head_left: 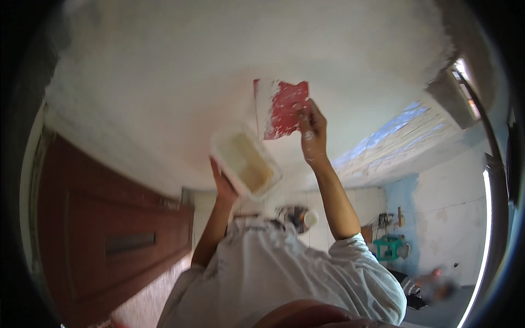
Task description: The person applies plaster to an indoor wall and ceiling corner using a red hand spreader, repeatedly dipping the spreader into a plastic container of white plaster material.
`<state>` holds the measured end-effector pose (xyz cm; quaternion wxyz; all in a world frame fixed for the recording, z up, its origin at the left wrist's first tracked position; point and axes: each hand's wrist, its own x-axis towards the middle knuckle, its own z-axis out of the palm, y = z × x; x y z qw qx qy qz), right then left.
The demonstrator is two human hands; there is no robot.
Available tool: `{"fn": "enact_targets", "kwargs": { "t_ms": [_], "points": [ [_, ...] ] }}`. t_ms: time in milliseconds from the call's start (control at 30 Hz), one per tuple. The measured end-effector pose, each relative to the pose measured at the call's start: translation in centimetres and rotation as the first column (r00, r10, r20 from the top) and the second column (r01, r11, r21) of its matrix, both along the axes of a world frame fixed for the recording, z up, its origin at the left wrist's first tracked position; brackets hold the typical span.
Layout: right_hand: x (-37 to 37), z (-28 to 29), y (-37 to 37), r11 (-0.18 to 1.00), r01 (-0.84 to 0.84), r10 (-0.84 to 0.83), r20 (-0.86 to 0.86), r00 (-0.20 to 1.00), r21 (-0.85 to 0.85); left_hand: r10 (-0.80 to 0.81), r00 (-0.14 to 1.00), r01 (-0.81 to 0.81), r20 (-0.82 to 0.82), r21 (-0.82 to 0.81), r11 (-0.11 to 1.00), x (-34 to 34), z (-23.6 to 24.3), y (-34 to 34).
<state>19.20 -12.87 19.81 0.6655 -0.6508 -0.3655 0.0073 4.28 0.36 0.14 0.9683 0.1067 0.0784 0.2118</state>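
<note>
Raised in front of the pale plastered surface (164,71) is a flat red putty spreader (285,106) with a ragged top edge and white smears, mostly along its left side. My right hand (313,134) pinches its right side, thumb on the near face; white specks dot the fingers and wrist. Lower and to the left, a whitish rectangular tub (252,174) tilts with its open top showing, a yellowish patch inside. My left hand (223,183) grips the tub by its left side, fingers partly hidden behind it. Spreader and tub look slightly apart.
At the left stands a brown wooden door (82,218). Below my hands, on the tiled floor, is a white bucket (310,218) beside dark clutter. Lower right are a green plastic stool (387,249) and a blurred person (421,290). Cables hang at the right wall.
</note>
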Motion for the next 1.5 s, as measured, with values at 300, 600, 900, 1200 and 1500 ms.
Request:
{"fn": "enact_targets", "kwargs": {
  "t_ms": [300, 600, 900, 1200, 1500],
  "points": [
    [-7.4, -4.8, -3.6, 0.964, -0.119, 0.043, -0.305, 0.951, -0.237, 0.237, 0.967, -0.244, 0.096, 0.067, 0.968, -2.4, -6.9, 1.1],
    [-10.0, -6.5, -3.0, 0.833, -0.097, 0.159, 0.069, 0.985, -0.544, 0.108, 0.98, -0.114, 0.164, 0.029, 0.993, -3.7, -15.5, -0.2],
    [-8.5, -9.8, 0.6, 0.858, -0.189, 0.243, 0.053, 0.969, -0.477, 0.173, 0.982, -0.139, 0.08, -0.319, 0.937, -3.6, -18.7, -0.6],
    [-6.2, -11.4, 0.3, 0.821, -0.325, 0.34, -0.055, 0.939, -0.469, 0.396, 0.912, -0.375, -0.104, 0.178, 0.91, -2.1, -10.4, -1.9],
    [-4.8, -12.8, -0.8, 0.779, -0.439, 0.423, -0.14, 0.895, -0.447, 0.407, 0.899, -0.361, -0.16, 0.256, 0.897, -2.4, -13.2, -2.8]
  ]
}}
